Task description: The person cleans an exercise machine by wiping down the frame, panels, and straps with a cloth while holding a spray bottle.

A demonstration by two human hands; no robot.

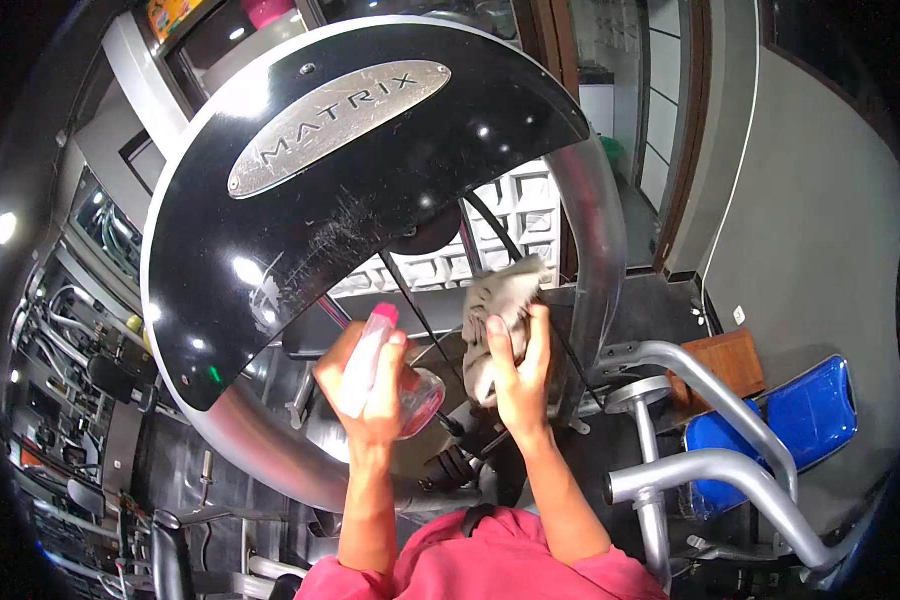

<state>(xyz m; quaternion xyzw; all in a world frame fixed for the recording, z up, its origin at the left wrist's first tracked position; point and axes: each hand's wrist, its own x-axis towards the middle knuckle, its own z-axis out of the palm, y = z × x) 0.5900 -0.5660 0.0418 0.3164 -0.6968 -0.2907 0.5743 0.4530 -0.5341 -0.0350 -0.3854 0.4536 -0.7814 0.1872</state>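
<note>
My left hand [365, 385] is wrapped round a spray bottle [422, 402] with a white and pink trigger head and a clear body that looks pinkish at the base. In my right hand [520, 385] is a crumpled grey-beige cloth [492, 315], gripped between thumb and fingers. Both hands are held up in front of a gym machine's curved black cover [370, 190], which carries a metal MATRIX nameplate [340, 125]. The cover's surface is scratched and reflects the lights. Neither the bottle nor the cloth appears to touch the cover.
A curved silver frame tube [595, 230] rings the cover, with black cables [410, 300] running down inside it. At right are bent grey bars [730, 475], a blue chair [810, 410] and a wooden box [720, 365]. More gym equipment [90, 380] stands at left.
</note>
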